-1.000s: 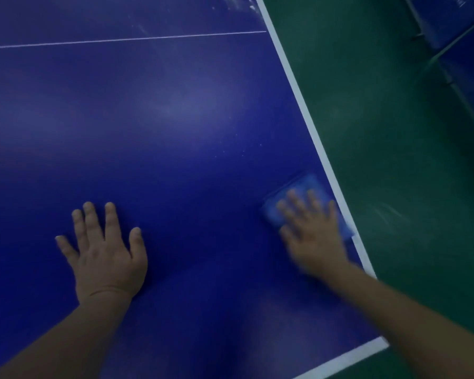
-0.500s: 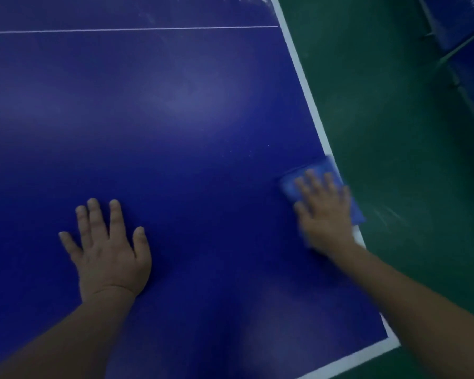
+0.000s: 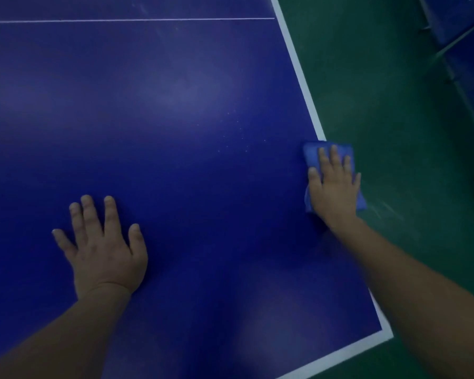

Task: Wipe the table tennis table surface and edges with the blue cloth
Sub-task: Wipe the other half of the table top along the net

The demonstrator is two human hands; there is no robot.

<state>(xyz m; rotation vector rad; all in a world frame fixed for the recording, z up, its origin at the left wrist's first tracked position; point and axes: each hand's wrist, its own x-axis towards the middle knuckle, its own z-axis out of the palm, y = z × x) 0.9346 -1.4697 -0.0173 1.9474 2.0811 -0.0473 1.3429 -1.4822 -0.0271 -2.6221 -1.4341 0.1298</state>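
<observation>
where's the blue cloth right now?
Head view, right side: the blue cloth lies over the table's white side edge, flat under the right hand, partly overhanging the green floor.

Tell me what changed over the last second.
The right hand pushed the cloth forward along the table's right edge and outward, so it now overhangs the white border above the green floor. The hand stays flat on the cloth. The left hand stays flat on the table.

Blue cloth (image 3: 312, 155) mostly hidden under right hand (image 3: 334, 187).
</observation>
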